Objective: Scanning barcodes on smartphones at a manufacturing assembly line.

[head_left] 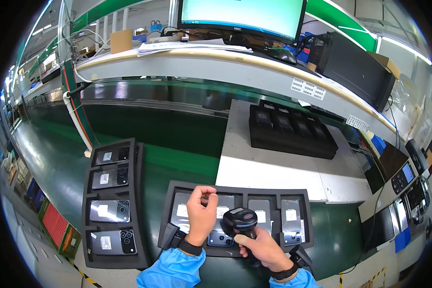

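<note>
My right hand [264,248] grips the handle of a black handheld barcode scanner [240,219], thumb near its trigger side. The scanner is held over a black foam tray [279,190] in front of me. My left hand [202,217] hovers over the tray's left half, fingers loosely curled in, with nothing visible in them. Several smartphones lie face down in the slots, each with a white label. One phone [221,239] lies partly hidden under the scanner and my left hand. To the right are another phone [259,207] and the rightmost phone [291,220].
A second foam tray [138,201] of labelled phones lies at the left. More black trays [293,141] are stacked on a white board [254,168] at the far right. Beyond stands a shelf with a monitor [242,17] and a computer tower [353,67]. A label printer [398,197] sits at the right.
</note>
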A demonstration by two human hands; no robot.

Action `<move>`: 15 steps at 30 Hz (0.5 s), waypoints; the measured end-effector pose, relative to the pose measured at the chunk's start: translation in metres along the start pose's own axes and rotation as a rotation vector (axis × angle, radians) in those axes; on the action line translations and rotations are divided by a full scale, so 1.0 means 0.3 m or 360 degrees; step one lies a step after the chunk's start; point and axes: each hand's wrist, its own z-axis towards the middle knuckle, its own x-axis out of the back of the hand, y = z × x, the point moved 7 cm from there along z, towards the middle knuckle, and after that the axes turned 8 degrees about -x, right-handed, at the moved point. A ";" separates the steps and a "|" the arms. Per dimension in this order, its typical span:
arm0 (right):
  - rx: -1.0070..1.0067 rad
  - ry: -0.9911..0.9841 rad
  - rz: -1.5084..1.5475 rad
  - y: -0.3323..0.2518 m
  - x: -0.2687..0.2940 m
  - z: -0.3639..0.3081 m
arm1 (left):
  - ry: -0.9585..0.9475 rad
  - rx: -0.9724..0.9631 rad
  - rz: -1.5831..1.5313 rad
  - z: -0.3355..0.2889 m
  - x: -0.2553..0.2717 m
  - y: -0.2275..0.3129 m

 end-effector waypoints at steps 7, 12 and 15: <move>-0.0107 -0.0053 -0.0006 0.032 -0.031 -0.023 | -0.0109 -0.0340 0.0389 -0.013 -0.023 0.056; 0.0201 -0.0127 0.0008 -0.014 -0.012 -0.106 | -0.0371 -0.0530 0.0885 -0.062 -0.054 0.076; 0.0321 0.0162 -0.0085 -0.035 0.106 -0.183 | -0.0596 -0.0664 0.1327 -0.113 -0.093 0.039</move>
